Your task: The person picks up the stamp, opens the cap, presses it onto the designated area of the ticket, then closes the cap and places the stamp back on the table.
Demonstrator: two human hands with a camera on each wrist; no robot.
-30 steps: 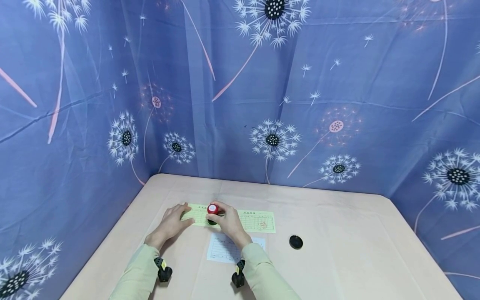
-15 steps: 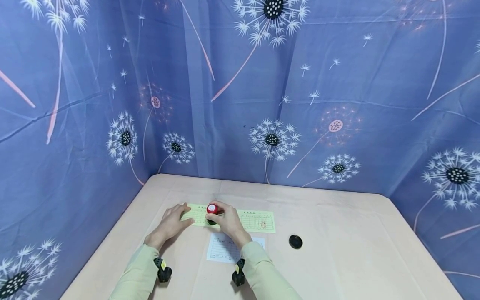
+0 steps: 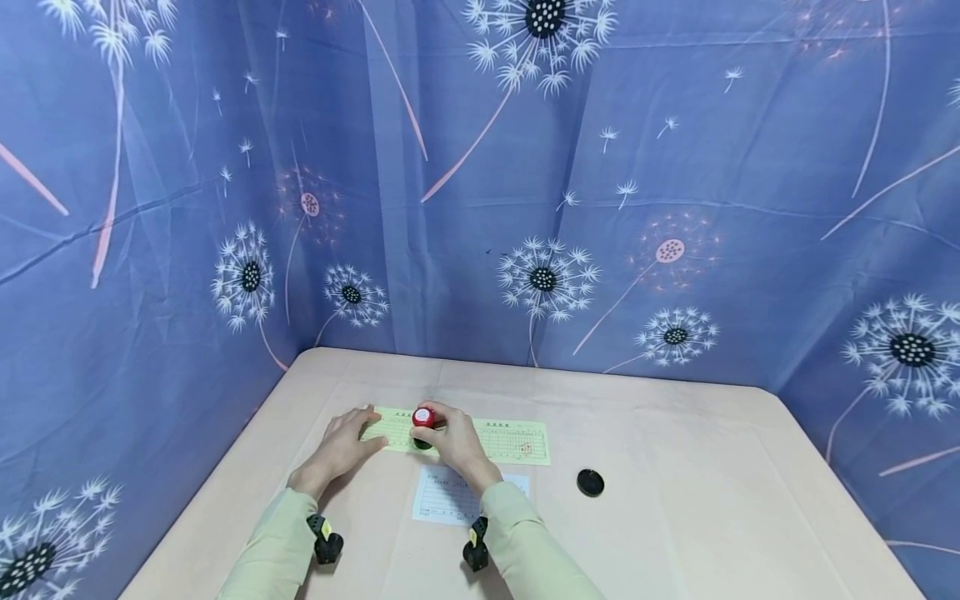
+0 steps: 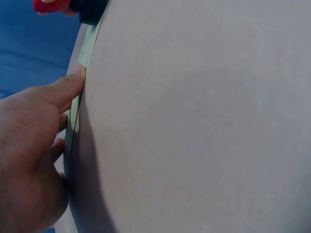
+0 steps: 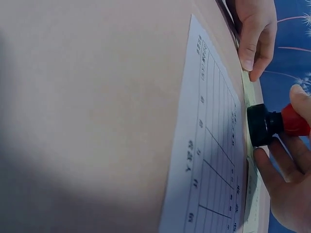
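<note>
A round stamp (image 3: 423, 417) with a red knob and black base stands on a long green printed form (image 3: 510, 442). My right hand (image 3: 457, 446) pinches the red knob between thumb and fingers. In the right wrist view the stamp's black base (image 5: 261, 125) meets the green paper. My left hand (image 3: 341, 450) rests at the form's left end, its thumb and fingers spread and pressing the sheet; the left wrist view shows the thumb (image 4: 73, 83) on the paper's edge. Red stamp marks show near the form's right end.
A white printed slip (image 3: 442, 496) lies nearer me, partly under the right forearm. To the right is a round black lid (image 3: 591, 482). Blue dandelion-patterned curtains (image 3: 465, 317) stand behind and left of the beige table (image 3: 675, 517).
</note>
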